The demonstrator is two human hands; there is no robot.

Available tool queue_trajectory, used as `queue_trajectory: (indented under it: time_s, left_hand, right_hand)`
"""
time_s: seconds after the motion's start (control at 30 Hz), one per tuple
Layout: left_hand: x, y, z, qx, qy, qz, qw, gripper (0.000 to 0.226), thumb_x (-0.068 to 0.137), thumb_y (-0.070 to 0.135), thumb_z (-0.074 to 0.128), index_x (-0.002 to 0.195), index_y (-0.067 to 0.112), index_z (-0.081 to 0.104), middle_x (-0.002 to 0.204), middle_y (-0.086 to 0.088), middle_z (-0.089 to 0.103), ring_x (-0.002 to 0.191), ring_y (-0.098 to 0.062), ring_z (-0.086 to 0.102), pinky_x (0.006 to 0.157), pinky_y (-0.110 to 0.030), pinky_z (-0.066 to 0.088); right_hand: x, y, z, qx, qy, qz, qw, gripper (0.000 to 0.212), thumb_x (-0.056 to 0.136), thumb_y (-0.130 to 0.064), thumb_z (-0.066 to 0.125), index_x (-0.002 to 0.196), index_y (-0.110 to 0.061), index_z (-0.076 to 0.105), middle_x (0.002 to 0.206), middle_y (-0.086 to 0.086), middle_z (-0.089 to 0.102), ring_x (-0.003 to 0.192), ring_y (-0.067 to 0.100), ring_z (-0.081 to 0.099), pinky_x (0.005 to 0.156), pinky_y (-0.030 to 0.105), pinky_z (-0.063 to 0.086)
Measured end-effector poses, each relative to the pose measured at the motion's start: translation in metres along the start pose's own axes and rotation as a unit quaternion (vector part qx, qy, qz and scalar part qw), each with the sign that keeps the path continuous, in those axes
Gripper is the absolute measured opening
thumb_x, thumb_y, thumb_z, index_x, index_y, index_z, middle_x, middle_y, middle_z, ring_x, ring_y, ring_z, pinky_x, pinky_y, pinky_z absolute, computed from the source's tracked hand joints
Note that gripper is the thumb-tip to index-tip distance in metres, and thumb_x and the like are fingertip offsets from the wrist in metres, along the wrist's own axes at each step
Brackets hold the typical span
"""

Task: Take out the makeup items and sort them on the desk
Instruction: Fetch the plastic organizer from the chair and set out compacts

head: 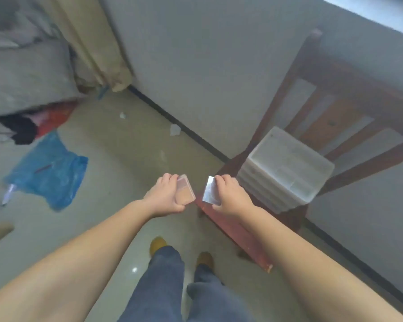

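Note:
My left hand (164, 197) grips a small clear compact (185, 190) with tan powder inside, fingers on its top edge and thumb at its bottom. My right hand (228, 196) holds a flat silvery rectangular piece (209, 189), mirror-like, by its edges. The two pieces are apart, a small gap between them, held in the air above the floor. Just to the right, a translucent white plastic drawer organiser (286, 168) stands on the seat of a dark red wooden chair (237, 226).
The chair's back (349, 94) leans against a grey wall. A blue plastic bag (49, 175) lies on the tiled floor at left, with clothes and a bed (26, 75) beyond it. Bits of paper dot the floor. My legs and shoes are below.

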State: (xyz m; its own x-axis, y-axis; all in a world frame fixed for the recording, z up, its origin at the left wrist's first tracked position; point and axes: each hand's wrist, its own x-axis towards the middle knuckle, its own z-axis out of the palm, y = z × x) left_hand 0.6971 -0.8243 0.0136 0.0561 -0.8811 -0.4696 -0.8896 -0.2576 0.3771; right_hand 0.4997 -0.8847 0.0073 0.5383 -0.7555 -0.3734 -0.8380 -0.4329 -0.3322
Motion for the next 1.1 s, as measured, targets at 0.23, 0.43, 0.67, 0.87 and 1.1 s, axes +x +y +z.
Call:
queue_trajectory:
  time_s: [0.23, 0.43, 0.67, 0.87, 1.1]
  left_hand:
    - [-0.146, -0.079, 0.011, -0.107, 0.125, -0.193, 0.967, 0.082, 0.071, 0.040, 0.071, 0.136, 0.013, 0.030, 0.131, -0.007, 0.034, 0.126, -0.026, 0.036, 0.100, -0.035, 0.036]
    - [-0.302, -0.140, 0.061, -0.192, 0.219, -0.344, 0.893, 0.086, 0.069, 0.040, 0.071, 0.139, 0.015, 0.027, 0.131, -0.008, 0.033, 0.127, -0.026, 0.034, 0.105, -0.034, 0.035]
    - [-0.521, -0.183, 0.161, -0.255, 0.281, -0.479, 0.791, 0.083, 0.070, 0.038, 0.069, 0.138, 0.019, 0.025, 0.131, -0.002, 0.030, 0.123, -0.021, 0.032, 0.095, -0.035, 0.043]
    - [-0.697, -0.197, 0.241, -0.284, 0.346, -0.573, 0.686, 0.083, 0.070, 0.036, 0.071, 0.137, 0.019, 0.024, 0.132, -0.001, 0.030, 0.124, -0.020, 0.033, 0.097, -0.035, 0.042]
    - [-0.822, -0.238, 0.308, -0.299, 0.359, -0.656, 0.593, 0.077, 0.072, 0.032, 0.070, 0.135, 0.013, 0.030, 0.130, -0.006, 0.034, 0.122, -0.024, 0.037, 0.094, -0.035, 0.044]
  right_hand:
    - [-0.007, -0.120, 0.006, -0.126, -0.047, -0.186, 0.973, 0.038, 0.081, -0.016, 0.054, 0.115, -0.008, 0.041, 0.117, 0.009, 0.044, 0.108, 0.030, 0.043, 0.078, 0.035, 0.042]
    - [-0.047, -0.262, 0.062, -0.208, -0.084, -0.385, 0.895, 0.035, 0.087, -0.019, 0.045, 0.120, -0.007, 0.041, 0.122, 0.013, 0.043, 0.116, 0.033, 0.041, 0.092, 0.039, 0.043]
    - [-0.180, -0.429, 0.168, -0.273, -0.132, -0.549, 0.779, 0.058, 0.085, -0.028, 0.059, 0.132, -0.008, 0.032, 0.131, 0.010, 0.038, 0.124, 0.029, 0.037, 0.096, 0.037, 0.043]
    - [-0.330, -0.543, 0.276, -0.313, -0.159, -0.666, 0.659, 0.062, 0.086, -0.030, 0.058, 0.137, -0.009, 0.030, 0.133, 0.009, 0.038, 0.125, 0.027, 0.038, 0.096, 0.035, 0.043]
    - [-0.435, -0.660, 0.365, -0.334, -0.179, -0.743, 0.552, 0.059, 0.084, -0.030, 0.060, 0.133, -0.010, 0.033, 0.128, 0.007, 0.039, 0.121, 0.026, 0.040, 0.091, 0.035, 0.046]
